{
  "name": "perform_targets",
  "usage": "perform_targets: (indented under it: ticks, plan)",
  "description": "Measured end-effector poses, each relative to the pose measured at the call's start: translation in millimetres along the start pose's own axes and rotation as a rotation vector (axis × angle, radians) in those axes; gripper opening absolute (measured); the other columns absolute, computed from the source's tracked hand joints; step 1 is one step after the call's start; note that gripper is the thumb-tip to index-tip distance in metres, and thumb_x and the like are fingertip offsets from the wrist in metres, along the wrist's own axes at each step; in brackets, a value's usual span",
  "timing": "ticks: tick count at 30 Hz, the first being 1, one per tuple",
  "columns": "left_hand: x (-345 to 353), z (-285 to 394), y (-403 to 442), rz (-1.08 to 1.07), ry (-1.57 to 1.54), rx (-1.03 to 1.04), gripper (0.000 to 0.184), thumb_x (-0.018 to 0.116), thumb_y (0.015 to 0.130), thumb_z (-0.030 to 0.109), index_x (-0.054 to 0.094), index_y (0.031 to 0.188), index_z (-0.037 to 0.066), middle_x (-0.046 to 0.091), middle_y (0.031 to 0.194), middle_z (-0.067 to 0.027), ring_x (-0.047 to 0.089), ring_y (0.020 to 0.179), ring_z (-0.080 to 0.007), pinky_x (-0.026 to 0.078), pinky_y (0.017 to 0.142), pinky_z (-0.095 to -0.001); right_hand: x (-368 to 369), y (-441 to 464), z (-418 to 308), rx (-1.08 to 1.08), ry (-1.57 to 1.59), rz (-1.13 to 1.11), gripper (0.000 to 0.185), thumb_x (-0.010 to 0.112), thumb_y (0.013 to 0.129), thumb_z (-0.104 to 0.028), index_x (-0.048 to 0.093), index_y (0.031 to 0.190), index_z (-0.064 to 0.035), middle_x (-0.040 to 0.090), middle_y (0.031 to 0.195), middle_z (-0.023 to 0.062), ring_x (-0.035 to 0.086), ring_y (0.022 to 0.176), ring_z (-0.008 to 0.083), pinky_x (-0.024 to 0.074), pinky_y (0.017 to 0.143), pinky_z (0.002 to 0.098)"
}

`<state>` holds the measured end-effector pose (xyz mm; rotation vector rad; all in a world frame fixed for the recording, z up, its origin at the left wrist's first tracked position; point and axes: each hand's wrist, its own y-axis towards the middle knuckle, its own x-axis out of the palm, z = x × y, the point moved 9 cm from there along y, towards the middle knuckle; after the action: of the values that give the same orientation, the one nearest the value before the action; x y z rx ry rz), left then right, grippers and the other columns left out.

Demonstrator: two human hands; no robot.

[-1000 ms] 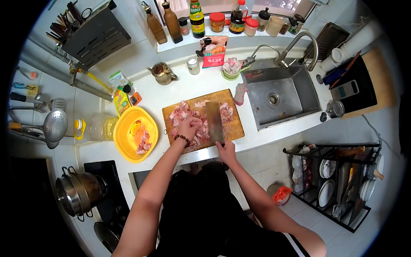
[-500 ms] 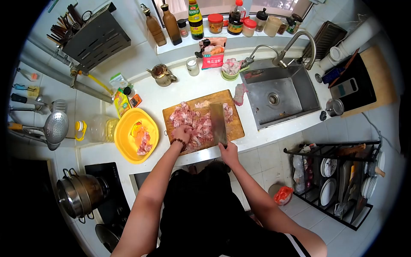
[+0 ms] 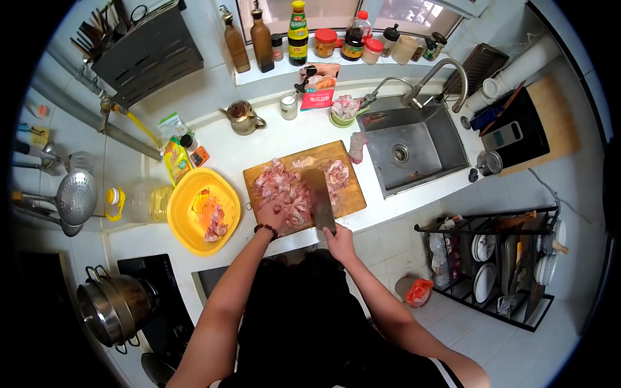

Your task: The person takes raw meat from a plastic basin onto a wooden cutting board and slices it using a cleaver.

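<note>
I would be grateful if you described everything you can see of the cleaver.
The cleaver has a broad, roughly rectangular blade that looks like dull grey metal with a brownish cast. The right grip closes round its near end, mostly hiding the handle. The blade points away from the person, slanting slightly left, over the wooden board, between the larger heap of meat and the smaller pile. Whether its edge touches either is unclear.

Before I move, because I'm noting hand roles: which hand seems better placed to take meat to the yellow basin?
Probably the left hand: it is at the meat, on the side of the cutting board nearer the yellow basin. The right hand grips the cleaver.
</note>
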<state>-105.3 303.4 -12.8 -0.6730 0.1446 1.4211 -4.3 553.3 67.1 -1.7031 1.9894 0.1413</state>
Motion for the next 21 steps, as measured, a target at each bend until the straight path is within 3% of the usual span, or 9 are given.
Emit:
perform_targets:
  ticks: [2,4,5,6,9,11,15,21]
  plan:
    - [-18.3,-21.1,-19.5,0.089,0.033,-0.058,0.024,0.084,0.083,0.019,0.078,0.102,0.006,0.076,0.089,-0.0077,0.073,0.080,-0.0163,0.060,0.073,-0.0310,10.8,-4.3,-5.7,-0.026,-0.018,-0.039,0.016,0.069,0.094,-0.013,0.072,0.100,0.0014,0.068,0.076,0.0244,0.068,0.065,0.0363,0.0518,0.064,0.0435]
    - [-29.0,-58.0,-34.1,0.138,0.030,-0.216,0.025,0.084,0.085,0.018,0.076,0.105,0.004,0.078,0.089,-0.0074,0.075,0.082,-0.0158,0.060,0.074,-0.0316,26.3,-7.7,-20.5,-0.069,-0.088,-0.156,0.015,0.068,0.094,-0.013,0.071,0.099,0.0018,0.068,0.076,0.0264,0.068,0.069,0.0426,0.0529,0.066,0.0474]
    - [-26.1,-80.4,-41.9,0.117,-0.113,-0.353,0.025,0.084,0.084,0.017,0.076,0.104,0.004,0.079,0.091,-0.0085,0.075,0.082,-0.0164,0.060,0.076,-0.0309,34.1,-7.4,-20.7,-0.075,-0.097,-0.170,0.015,0.068,0.094,-0.013,0.071,0.099,0.0018,0.068,0.076,0.0264,0.068,0.069,0.0426,0.0529,0.066,0.0474]
    - [-27.3,-89.4,-45.6,0.128,-0.127,-0.363,0.025,0.084,0.084,0.017,0.076,0.104,0.004,0.079,0.091,-0.0085,0.075,0.082,-0.0164,0.060,0.076,-0.0309,46.9,-8.6,-23.4,-0.111,-0.147,-0.221,0.015,0.067,0.094,-0.012,0.070,0.099,0.0021,0.068,0.079,0.0278,0.068,0.073,0.0458,0.0534,0.068,0.0505]
    - [-26.1,-119.6,-54.9,0.179,-0.210,-0.370,0.027,0.086,0.082,0.010,0.075,0.105,0.003,0.078,0.091,-0.0059,0.074,0.083,-0.0136,0.061,0.075,-0.0301,77.9,-13.3,-27.1,-0.146,-0.248,-0.347,0.015,0.065,0.094,-0.011,0.068,0.098,0.0028,0.068,0.083,0.0306,0.067,0.081,0.0503,0.0535,0.073,0.0557]
    - [-32.1,-123.1,-55.9,0.292,-0.179,-0.113,0.026,0.086,0.081,0.008,0.073,0.103,0.002,0.078,0.090,-0.0079,0.074,0.081,-0.0153,0.061,0.075,-0.0311,97.8,-16.0,-22.2,-0.147,-0.328,-0.428,0.016,0.063,0.094,-0.010,0.068,0.100,0.0033,0.067,0.085,0.0333,0.067,0.083,0.0515,0.0538,0.077,0.0587]
    - [-43.8,-77.2,-68.3,0.314,-0.015,-0.102,0.025,0.083,0.082,0.005,0.071,0.103,-0.001,0.076,0.088,-0.0130,0.074,0.080,-0.0217,0.060,0.075,-0.0335,120.0,-14.7,-22.6,-0.178,-0.448,-0.462,0.019,0.063,0.093,-0.010,0.068,0.103,0.0057,0.068,0.086,0.0324,0.068,0.085,0.0507,0.0540,0.080,0.0581]
    - [-40.9,-62.0,-66.6,0.383,-0.067,-0.048,0.020,0.081,0.078,-0.002,0.073,0.096,0.000,0.074,0.088,-0.0164,0.075,0.081,-0.0289,0.060,0.076,-0.0381,137.0,-4.1,-32.2,-0.216,-0.549,-0.511,0.017,0.060,0.092,-0.009,0.067,0.098,0.0051,0.067,0.084,0.0351,0.067,0.082,0.0521,0.0533,0.079,0.0609]
